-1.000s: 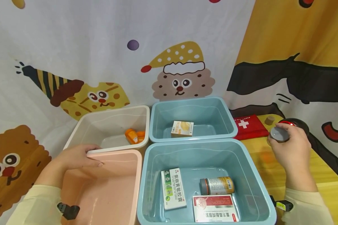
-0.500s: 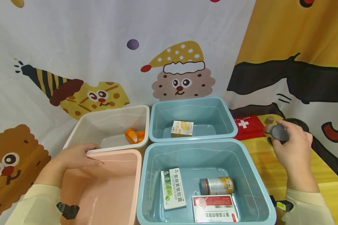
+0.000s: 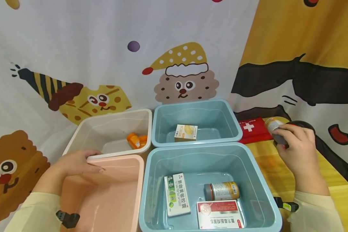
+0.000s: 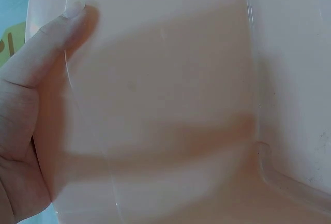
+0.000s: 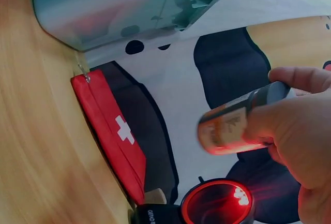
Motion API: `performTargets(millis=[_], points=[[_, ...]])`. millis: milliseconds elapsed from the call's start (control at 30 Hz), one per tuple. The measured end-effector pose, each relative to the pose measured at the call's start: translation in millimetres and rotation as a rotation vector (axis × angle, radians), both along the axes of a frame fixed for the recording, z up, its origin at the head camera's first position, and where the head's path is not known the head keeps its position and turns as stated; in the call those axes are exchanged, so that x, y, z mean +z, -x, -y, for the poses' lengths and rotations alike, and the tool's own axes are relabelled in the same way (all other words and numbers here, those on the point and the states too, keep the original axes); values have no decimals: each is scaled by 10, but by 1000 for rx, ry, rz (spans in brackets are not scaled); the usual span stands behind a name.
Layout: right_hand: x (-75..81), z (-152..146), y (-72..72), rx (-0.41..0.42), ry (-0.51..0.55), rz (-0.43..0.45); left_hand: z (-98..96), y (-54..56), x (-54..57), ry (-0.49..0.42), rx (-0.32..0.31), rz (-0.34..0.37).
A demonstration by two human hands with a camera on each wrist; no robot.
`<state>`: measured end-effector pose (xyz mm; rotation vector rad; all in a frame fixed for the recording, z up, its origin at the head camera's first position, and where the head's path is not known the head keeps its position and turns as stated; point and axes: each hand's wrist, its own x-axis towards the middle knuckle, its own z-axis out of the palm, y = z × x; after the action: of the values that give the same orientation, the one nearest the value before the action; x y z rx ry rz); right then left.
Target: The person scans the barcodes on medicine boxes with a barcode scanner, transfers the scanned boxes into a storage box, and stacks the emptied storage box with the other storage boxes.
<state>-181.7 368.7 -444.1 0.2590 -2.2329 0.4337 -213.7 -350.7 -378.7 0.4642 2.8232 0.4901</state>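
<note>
My right hand [image 3: 298,149] pinches a medicine bottle [image 3: 272,125] by its grey cap end, with the label tilted up and away. In the right wrist view this orange-and-grey bottle [image 5: 227,125] is held above a black scanner [image 5: 217,203] whose round face glows red. My left hand [image 3: 76,162] grips the adjoining rims of the pink bin [image 3: 139,187] and the cream bin [image 3: 110,156]. Its thumb [image 4: 54,40] lies along the pink bin's inner wall.
The front blue bin [image 3: 146,193] holds a green-white box [image 3: 177,195], a red-white box [image 3: 220,214] and another bottle [image 3: 221,191]. A small box [image 3: 186,132] lies in the back blue bin [image 3: 159,129]. Orange bottles [image 3: 134,140] lie in the cream bin. A red first-aid pouch [image 3: 253,130] is at right.
The bottle has been turned in my right hand, from cap facing the head camera to label showing with its base up towards the pouch. My left hand keeps its place on the rims.
</note>
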Motion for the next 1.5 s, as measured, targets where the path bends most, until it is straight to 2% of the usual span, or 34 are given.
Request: performTargets(millis=[167, 233, 333, 433, 567, 700, 867, 967, 1067, 1233, 1367, 1500], points=[[72, 88, -46, -167, 138, 258, 25, -28, -11, -12, 5, 5], [100, 115, -55, -227, 178, 324, 33, -38, -15, -14, 12, 7], [128, 141, -55, -292, 236, 306, 41, -57, -15, -20, 24, 11], [148, 154, -55, -351, 296, 229, 44, -76, -12, -28, 35, 13], [166, 164, -46, -382, 343, 166, 62, -92, -7, -30, 32, 4], [170, 187, -38, -354, 360, 134, 82, -104, -15, -23, 28, 0], [181, 226, -28, -261, 342, 4, 90, -111, -29, -2, 50, 6], [212, 270, -36, -243, 357, -40, 97, -113, -24, 5, 54, 1], [247, 332, -59, -251, 409, -36, 98, -121, -19, 12, 58, -8], [296, 450, -106, -248, 515, 33, 90, -120, -22, 11, 45, -19], [316, 488, -149, -166, 528, 36, 58, -83, -11, 6, 31, -16], [397, 472, -196, -45, 463, -32, -9, -23, -14, -2, 20, -12]])
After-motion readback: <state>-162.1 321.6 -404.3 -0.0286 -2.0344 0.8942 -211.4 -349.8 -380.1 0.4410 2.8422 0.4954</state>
